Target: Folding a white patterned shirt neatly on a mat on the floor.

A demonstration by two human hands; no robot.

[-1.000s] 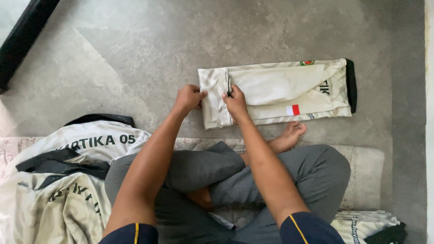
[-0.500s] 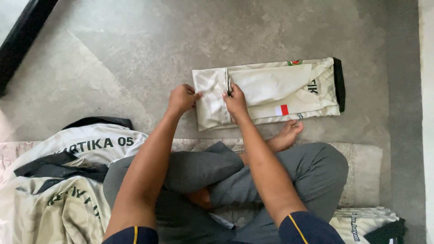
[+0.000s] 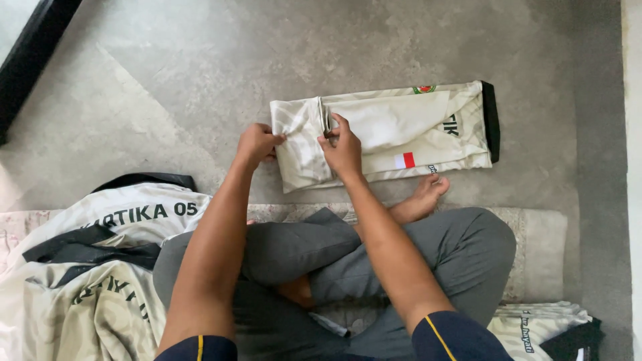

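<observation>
We are folding a cream jersey point(image 3: 401, 134) already narrowed into a long strip — left hand point(image 3: 257, 144) and right hand point(image 3: 342, 148) pinching its turned-over end; further folds look left.

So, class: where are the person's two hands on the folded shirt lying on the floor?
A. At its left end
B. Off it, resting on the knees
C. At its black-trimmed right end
A: the left hand and right hand both pinch the left end of the shirt.
</observation>
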